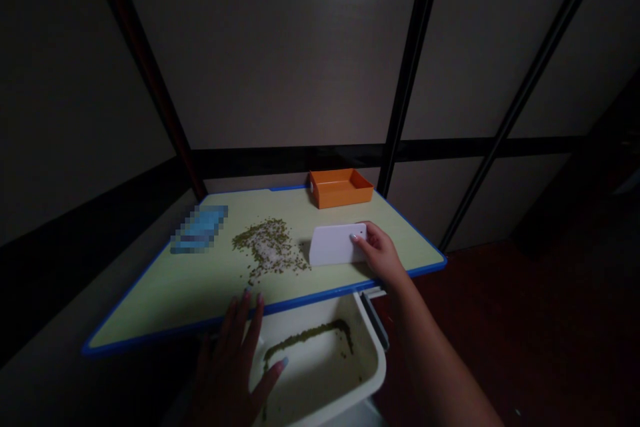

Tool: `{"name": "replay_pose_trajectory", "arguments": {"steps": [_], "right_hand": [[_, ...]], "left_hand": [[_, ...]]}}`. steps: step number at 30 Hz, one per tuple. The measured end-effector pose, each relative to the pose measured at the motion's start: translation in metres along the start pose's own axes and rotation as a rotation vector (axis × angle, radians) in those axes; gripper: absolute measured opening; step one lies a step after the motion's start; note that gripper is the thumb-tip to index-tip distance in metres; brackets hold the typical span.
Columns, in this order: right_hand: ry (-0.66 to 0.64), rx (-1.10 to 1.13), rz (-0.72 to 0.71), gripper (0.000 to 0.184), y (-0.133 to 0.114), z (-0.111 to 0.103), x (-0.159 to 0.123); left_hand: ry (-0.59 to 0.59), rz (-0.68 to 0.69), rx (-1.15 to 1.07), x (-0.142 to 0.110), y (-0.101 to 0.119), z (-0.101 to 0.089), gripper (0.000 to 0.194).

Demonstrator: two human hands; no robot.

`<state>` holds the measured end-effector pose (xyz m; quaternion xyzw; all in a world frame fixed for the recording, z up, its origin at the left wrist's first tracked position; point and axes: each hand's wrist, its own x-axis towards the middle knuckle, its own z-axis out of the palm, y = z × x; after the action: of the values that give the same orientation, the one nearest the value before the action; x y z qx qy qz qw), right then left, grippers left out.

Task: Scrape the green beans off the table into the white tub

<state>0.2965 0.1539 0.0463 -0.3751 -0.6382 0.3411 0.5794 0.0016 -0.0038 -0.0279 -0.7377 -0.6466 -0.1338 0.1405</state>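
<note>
My right hand (381, 252) grips the right end of a flat white scraper (335, 245), thumb on its near face. The scraper's left edge is close to a loose pile of green and white grains (270, 247) spread on the pale table (200, 293). My left hand (240, 347) is open with fingers spread, at the table's front edge and over the left rim of a white bin (377, 373). Green bits line the inside of this bin, below the table edge.
An orange tray (343, 197) stands at the table's back right. On the left side lies a blurred blue object (200, 229). A blue edge (423, 269) runs round the table, and a panelled wall (280, 47) rises behind it.
</note>
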Motion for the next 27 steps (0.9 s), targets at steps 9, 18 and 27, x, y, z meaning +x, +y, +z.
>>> {"name": "replay_pose_trajectory", "arguments": {"steps": [9, 18, 27], "right_hand": [[-0.069, 0.032, 0.048, 0.023, 0.003, 0.002, 0.001], [-0.094, 0.025, 0.038, 0.022, -0.001, 0.002, 0.001], [0.03, -0.002, 0.048, 0.023, 0.004, 0.002, 0.003]], "left_hand": [[-0.04, -0.051, -0.036, 0.001, 0.004, -0.002, 0.076], [-0.017, -0.057, -0.019, 0.002, 0.01, -0.009, 0.071], [0.008, -0.048, -0.021, 0.003, 0.011, -0.01, 0.07]]}}
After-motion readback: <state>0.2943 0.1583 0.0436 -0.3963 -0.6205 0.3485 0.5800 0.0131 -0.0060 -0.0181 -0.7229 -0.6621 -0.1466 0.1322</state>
